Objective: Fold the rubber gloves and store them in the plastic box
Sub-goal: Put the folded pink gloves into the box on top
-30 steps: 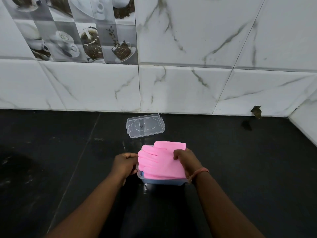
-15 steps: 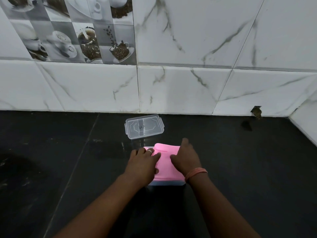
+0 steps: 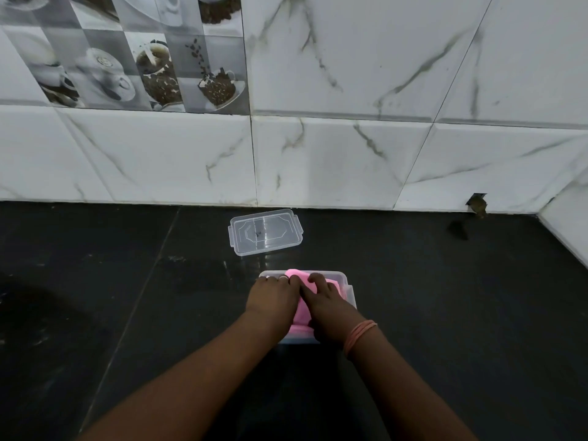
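a glossy black stone counter (image 3: 445, 313) runs back to a wall of white marble-look tiles (image 3: 350, 154) with grey veins. at upper left sits a decorative tile panel (image 3: 127, 58) printed with coffee cups and beans. a small chipped hole (image 3: 476, 203) breaks the tiles at the counter line on the right, where a side wall (image 3: 569, 224) meets the corner.

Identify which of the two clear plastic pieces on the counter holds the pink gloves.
The plastic box under both hands holds the pink gloves; the flat lid lies apart, nearer the wall.
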A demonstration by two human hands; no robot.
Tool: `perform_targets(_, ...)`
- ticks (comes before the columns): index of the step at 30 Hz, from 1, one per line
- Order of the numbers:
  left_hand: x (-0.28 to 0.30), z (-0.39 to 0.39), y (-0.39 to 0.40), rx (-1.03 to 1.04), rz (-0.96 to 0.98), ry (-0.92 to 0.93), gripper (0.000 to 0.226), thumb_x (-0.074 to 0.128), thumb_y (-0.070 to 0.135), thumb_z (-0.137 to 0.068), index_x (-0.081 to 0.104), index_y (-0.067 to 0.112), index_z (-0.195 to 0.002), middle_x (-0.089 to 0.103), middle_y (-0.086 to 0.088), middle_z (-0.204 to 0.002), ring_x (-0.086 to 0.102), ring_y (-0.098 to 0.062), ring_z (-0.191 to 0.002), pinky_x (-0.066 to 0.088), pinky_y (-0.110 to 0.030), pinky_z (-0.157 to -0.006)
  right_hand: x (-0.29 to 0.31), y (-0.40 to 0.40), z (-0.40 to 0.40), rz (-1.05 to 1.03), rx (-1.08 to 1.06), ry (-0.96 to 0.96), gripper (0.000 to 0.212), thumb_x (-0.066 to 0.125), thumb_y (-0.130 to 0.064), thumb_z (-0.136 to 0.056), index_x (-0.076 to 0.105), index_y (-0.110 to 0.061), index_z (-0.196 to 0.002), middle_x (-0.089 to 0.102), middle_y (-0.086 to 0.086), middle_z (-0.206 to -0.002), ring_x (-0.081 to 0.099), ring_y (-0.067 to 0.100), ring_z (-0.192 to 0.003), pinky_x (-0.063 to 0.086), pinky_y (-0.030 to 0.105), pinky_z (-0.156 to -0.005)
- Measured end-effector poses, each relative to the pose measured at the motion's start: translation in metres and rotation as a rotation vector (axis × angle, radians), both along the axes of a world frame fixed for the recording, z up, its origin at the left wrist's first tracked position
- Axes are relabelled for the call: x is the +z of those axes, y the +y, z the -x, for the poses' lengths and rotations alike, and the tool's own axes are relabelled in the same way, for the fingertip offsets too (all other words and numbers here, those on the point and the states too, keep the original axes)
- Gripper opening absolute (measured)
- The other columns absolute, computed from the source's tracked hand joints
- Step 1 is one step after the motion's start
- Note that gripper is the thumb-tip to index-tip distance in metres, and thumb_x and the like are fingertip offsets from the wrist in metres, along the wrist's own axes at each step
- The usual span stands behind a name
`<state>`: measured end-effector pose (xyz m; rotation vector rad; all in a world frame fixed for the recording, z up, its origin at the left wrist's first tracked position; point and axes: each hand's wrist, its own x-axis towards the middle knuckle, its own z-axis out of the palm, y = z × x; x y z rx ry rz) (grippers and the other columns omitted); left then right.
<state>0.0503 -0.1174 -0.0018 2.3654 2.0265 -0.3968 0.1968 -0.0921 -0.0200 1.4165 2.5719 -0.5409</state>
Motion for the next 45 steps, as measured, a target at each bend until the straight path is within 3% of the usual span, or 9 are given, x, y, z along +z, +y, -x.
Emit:
perform_targets(4, -0.010, 0.000, 0.004, -0.030, 0.003, 0.075, 0.039, 0.064, 0.021, -0.091, 0.051, 0.010, -0.126, 0.069, -0.010, -0.121, 0.067, -0.032, -0.110, 0.044, -0.041, -0.100, 0.001, 0.005, 0.003, 0.074, 0.046, -0.077, 0.109, 0.071, -0.007, -0.081, -0.003, -0.029, -0.158, 0.000, 0.012, -0.164, 0.020, 0.039, -0.145, 0.035, 0.049, -0.114)
perform_targets(10, -0.018, 0.008, 0.019, -0.060, 0.060, 0.064, 0.038, 0.061, 0.042, -0.093, 0.056, 0.019, -0.123, 0.072, -0.002, -0.116, 0.066, -0.026, -0.112, 0.036, -0.039, -0.105, 0.000, 0.017, 0.014, 0.046, 0.099, -0.147, 0.093, 0.068, -0.015, -0.083, 0.013, -0.017, -0.157, 0.027, 0.015, -0.153, 0.039, 0.041, -0.130, 0.039, 0.048, -0.110)
perform_targets(14, -0.024, 0.012, 0.023, -0.074, 0.050, 0.026, 0.039, 0.062, 0.044, -0.092, 0.057, 0.019, -0.122, 0.072, -0.002, -0.117, 0.067, -0.026, -0.111, 0.037, -0.038, -0.103, -0.001, 0.017, 0.017, 0.031, 0.104, -0.164, 0.091, 0.068, -0.018, -0.083, 0.015, -0.016, -0.157, 0.030, 0.015, -0.149, 0.038, 0.041, -0.129, 0.040, 0.050, -0.108)
perform_targets(22, 0.016, 0.029, 0.019, -0.093, 0.007, -0.074, 0.033, 0.063, 0.033, -0.092, 0.068, 0.023, -0.123, 0.072, -0.006, -0.120, 0.066, -0.028, -0.112, 0.047, -0.038, -0.097, 0.002, 0.018, 0.005, -0.016, 0.101, -0.054, 0.070, 0.067, -0.017, -0.083, 0.038, -0.019, -0.147, 0.044, 0.013, -0.140, 0.049, 0.037, -0.124, 0.045, 0.046, -0.103)
perform_targets(24, 0.028, 0.037, 0.017, -0.076, -0.030, -0.010, 0.031, 0.067, 0.036, -0.089, 0.073, 0.022, -0.116, 0.073, -0.005, -0.116, 0.066, -0.029, -0.110, 0.047, -0.039, -0.096, 0.005, 0.018, 0.005, -0.029, 0.086, 0.002, 0.064, 0.065, -0.020, -0.085, 0.042, -0.018, -0.144, 0.046, 0.012, -0.141, 0.050, 0.036, -0.124, 0.045, 0.048, -0.103)
perform_targets(27, 0.032, 0.034, 0.008, -0.073, 0.011, 0.104, 0.023, 0.067, 0.030, -0.091, 0.072, 0.017, -0.109, 0.073, -0.008, -0.114, 0.063, -0.030, -0.112, 0.044, -0.040, -0.097, 0.004, 0.017, 0.013, 0.014, 0.084, 0.074, 0.068, 0.070, -0.029, -0.086, 0.040, -0.016, -0.146, 0.043, 0.011, -0.144, 0.049, 0.035, -0.125, 0.043, 0.048, -0.105)
perform_targets(34, 0.010, 0.017, -0.009, -0.086, 0.006, 0.169, 0.021, 0.051, 0.016, -0.097, 0.071, 0.015, -0.104, 0.073, -0.007, -0.109, 0.060, -0.030, -0.111, 0.038, -0.039, -0.098, -0.014, 0.020, 0.028, 0.013, 0.117, -0.048, 0.090, 0.080, -0.039, -0.075, 0.033, -0.021, -0.150, 0.031, 0.012, -0.152, 0.044, 0.037, -0.128, 0.043, 0.051, -0.105)
perform_targets(40, -0.004, 0.007, -0.009, -0.097, 0.076, 0.259, 0.024, 0.056, 0.031, -0.098, 0.073, 0.021, -0.111, 0.074, -0.003, -0.110, 0.057, -0.029, -0.115, 0.034, -0.041, -0.104, -0.022, 0.016, 0.026, -0.035, 0.079, -0.059, 0.079, 0.074, -0.041, -0.080, 0.035, -0.024, -0.147, 0.027, 0.008, -0.152, 0.039, 0.035, -0.131, 0.050, 0.054, -0.094)
perform_targets(45, -0.003, 0.000, -0.001, -0.076, 0.120, 0.307, 0.031, 0.055, 0.041, -0.099, 0.069, 0.024, -0.121, 0.072, 0.000, -0.119, 0.054, -0.027, -0.122, 0.035, -0.040, -0.103, -0.017, 0.017, 0.019, 0.020, 0.068, -0.046, 0.083, 0.077, -0.041, -0.079, 0.034, -0.031, -0.149, 0.028, 0.003, -0.152, 0.036, 0.032, -0.135, 0.048, 0.055, -0.097)
